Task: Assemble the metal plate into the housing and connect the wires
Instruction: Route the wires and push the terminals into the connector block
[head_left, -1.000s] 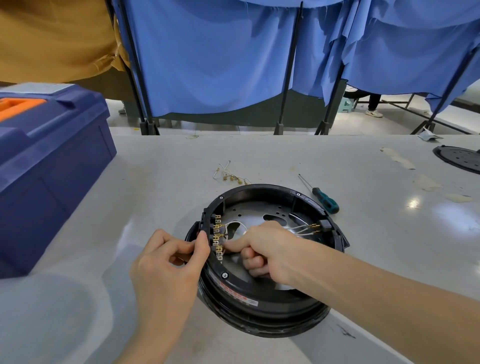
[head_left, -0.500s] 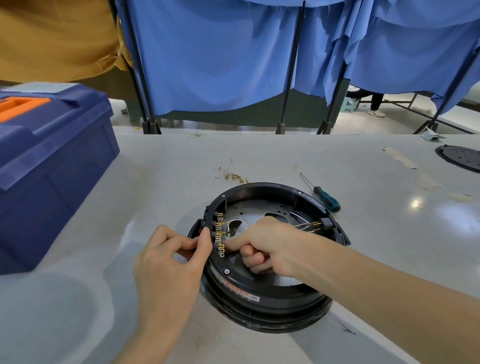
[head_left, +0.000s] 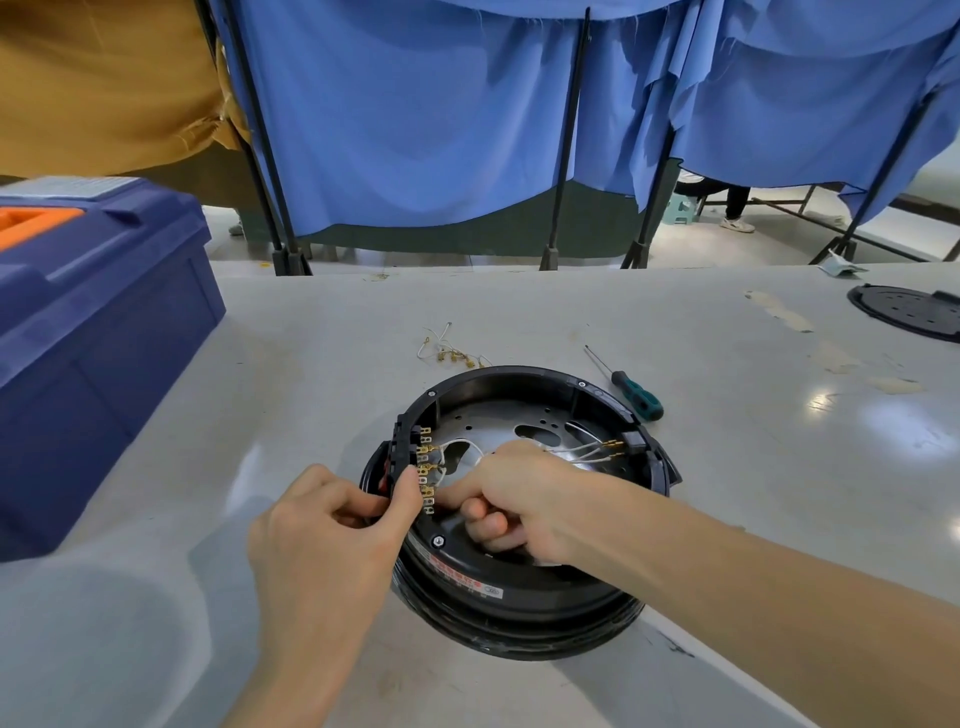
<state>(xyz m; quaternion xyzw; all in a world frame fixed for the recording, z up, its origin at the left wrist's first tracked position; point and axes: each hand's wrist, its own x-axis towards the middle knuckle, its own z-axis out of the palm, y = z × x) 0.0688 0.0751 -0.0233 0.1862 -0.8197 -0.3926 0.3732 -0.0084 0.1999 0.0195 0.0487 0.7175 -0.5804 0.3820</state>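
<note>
With the metal plate (head_left: 498, 421) seated in the black housing (head_left: 519, 613) straight ahead, the brass terminals (head_left: 426, 457) line its left wall, just left of the right hand (head_left: 514, 493), whose curled fingers seem to pinch a white wire (head_left: 462, 446), while the left hand (head_left: 332, 525) pinches that wall from outside.

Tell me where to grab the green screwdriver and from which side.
Pinch the screwdriver by its thick green handle, coming from above and the right: it lies flat on the table, thin shaft pointing away, and the housing crowds its left side.
</note>
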